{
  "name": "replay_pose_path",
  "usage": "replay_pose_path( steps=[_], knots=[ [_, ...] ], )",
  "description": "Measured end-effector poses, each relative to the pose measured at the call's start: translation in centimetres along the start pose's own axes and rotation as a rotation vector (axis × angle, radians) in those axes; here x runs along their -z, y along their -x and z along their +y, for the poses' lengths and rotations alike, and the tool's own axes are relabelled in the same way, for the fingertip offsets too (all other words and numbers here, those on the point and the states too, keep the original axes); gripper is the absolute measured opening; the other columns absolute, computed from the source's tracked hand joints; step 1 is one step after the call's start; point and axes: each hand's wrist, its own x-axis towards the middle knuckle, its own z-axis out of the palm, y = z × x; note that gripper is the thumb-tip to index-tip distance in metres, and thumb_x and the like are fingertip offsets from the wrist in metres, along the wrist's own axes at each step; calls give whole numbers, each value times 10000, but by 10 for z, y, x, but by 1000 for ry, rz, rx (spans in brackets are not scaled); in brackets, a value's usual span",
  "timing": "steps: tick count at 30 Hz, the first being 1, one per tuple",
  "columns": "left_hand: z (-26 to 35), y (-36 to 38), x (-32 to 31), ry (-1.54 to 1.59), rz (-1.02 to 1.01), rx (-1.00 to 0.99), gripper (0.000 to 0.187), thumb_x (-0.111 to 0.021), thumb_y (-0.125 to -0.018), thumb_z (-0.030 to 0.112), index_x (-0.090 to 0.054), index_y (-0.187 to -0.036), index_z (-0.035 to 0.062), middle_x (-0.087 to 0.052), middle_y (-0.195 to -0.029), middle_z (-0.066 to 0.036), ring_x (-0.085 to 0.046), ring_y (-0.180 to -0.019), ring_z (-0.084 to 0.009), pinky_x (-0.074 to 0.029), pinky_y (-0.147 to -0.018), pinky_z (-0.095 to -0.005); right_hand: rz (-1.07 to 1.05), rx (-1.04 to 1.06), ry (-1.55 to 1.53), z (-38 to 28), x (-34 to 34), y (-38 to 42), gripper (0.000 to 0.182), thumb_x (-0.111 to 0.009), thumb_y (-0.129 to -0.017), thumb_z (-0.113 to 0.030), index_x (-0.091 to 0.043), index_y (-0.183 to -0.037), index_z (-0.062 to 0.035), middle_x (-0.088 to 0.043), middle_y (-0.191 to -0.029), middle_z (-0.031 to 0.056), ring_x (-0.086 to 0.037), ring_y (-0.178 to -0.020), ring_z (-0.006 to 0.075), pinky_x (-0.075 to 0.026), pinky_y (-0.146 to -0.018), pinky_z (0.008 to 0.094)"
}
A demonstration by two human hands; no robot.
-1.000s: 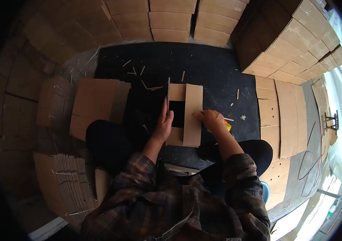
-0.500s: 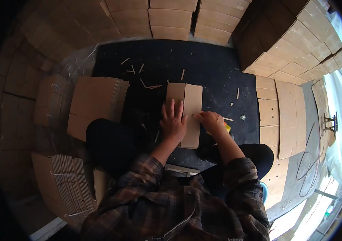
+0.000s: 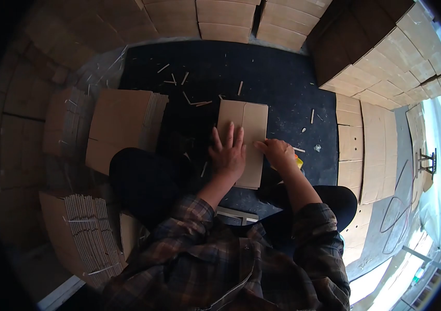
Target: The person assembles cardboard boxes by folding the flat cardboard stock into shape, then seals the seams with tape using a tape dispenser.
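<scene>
A folded cardboard piece [image 3: 254,122], flat with a lengthwise crease, lies on the dark mat in front of me. My left hand [image 3: 228,158] rests palm down on its left part, fingers spread. At the right edge of the cardboard, my right hand [image 3: 277,152] is closed, with the thumb over the top and the other fingers curled at the side. Just beyond that hand, partly covered by the wrist, a yellow and orange object [image 3: 299,161] shows.
Scattered cardboard strips [image 3: 240,88] lie on the black mat [image 3: 282,67]. A stack of folded cardboard [image 3: 119,122] stands left, and a bundled stack [image 3: 88,230] is nearer my left side. Cardboard sheets [image 3: 377,150] cover the floor at right. Piled boxes [image 3: 225,20] line the back.
The cardboard's two panels look flatter, with the raised crease pressed down. Both hands keep their places on it. The whole view has shifted slightly.
</scene>
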Motion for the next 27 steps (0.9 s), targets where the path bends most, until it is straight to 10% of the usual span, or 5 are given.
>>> replay_pose_path(
  steps=[10, 16, 23, 27],
  knots=[
    [-13, 25, -2, 84, 8, -156, 634, -557, -907, 364, -326, -1468, 181, -202, -1561, 4, -115, -1450, -320, -280, -1004, -632, -81, 14, -81, 17, 34, -1, 389, -592, -857, -508, -718, -1041, -188, -705, -1026, 91, -662, -995, 294, -506, -874, 396],
    [-16, 23, -2, 183, 4, -159, 636, -566, -897, 387, -349, -1457, 179, -241, -1547, -2, -135, -1443, -324, -292, -991, -624, 64, 40, -326, 30, 128, 24, 554, -706, -855, -307, -539, -1288, -4, -640, -1140, 207, -648, -1010, 271, -506, -880, 351],
    [-19, 21, -5, 192, 67, -164, 624, -593, -871, 391, -409, -1425, 170, -269, -1533, 3, -164, -1433, -325, -307, -971, -594, -147, 372, -513, -53, 150, 9, 684, -711, -797, -431, -545, -1281, 22, -643, -1113, 211, -631, -1014, 300, -485, -899, 372],
    [-21, 21, -4, 218, 107, -181, 606, -621, -848, 388, -466, -1389, 163, -290, -1521, -5, -174, -1429, -329, -314, -966, -577, -177, 185, -462, -74, 125, -11, 731, -681, -798, -513, -567, -1242, 56, -641, -1076, 222, -621, -1021, 302, -474, -898, 358]
  ],
)
